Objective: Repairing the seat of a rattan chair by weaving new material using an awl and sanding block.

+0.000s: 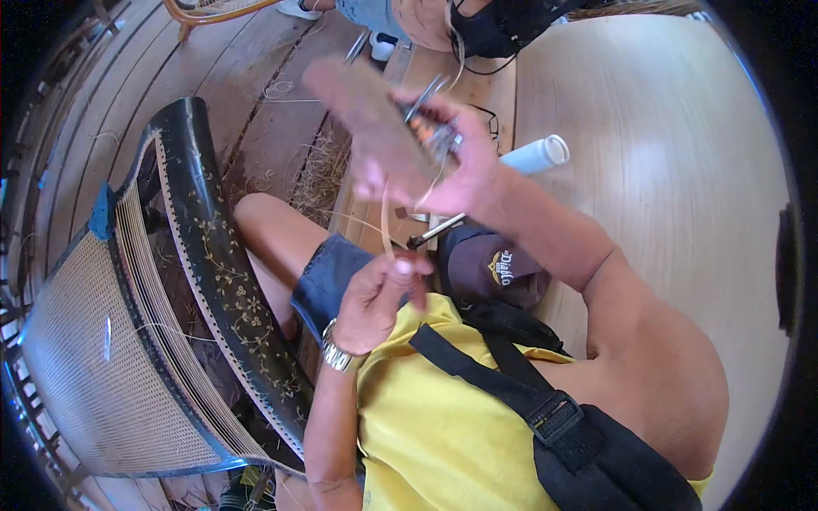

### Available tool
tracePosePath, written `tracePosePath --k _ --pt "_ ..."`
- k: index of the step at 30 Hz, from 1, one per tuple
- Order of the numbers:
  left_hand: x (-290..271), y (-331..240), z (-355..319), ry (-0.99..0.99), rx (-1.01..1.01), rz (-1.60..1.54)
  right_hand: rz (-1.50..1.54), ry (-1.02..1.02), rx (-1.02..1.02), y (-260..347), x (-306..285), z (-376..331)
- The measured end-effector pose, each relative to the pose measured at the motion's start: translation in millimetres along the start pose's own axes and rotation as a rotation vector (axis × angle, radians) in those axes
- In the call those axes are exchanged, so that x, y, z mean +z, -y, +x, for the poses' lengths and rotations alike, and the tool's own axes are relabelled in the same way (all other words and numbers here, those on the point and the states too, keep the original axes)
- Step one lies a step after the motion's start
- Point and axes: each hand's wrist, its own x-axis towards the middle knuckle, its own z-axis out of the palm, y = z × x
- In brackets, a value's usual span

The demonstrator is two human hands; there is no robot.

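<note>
The left hand (373, 300), fingertips closed, pinched a pale strip (386, 226) while ahead the right hand (470, 166) curled around a blurred object (436, 138), a white cylinder (530, 157) near its wrist.

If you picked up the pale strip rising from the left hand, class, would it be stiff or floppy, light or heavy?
The strip would probably flex rather than stay rigid, since it bows gently above the left hand. It is likely light, looking thin and narrow.
</note>
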Motion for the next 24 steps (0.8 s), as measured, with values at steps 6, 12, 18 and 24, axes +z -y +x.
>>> tracePosePath --k 6,12,18,24 --pt "-66.1 -20.8 -60.6 -0.925 0.064 -0.161 -0.315 0.177 -0.572 152.2 20.1 -34.8" --pt "-160.9 -94.0 -183.6 -0.901 0.55 -0.694 -1.82 -0.599 -0.41 181.3 -28.3 -69.5" --pt "-162.7 -101.4 -263.2 -0.699 0.633 -0.545 -2.472 -0.901 0.781 82.8 -157.8 -97.9" --pt "-100.3 -63.7 -249.1 -1.185 0.522 -0.393 -2.402 -1.098 0.579 30.2 -168.8 -98.7"
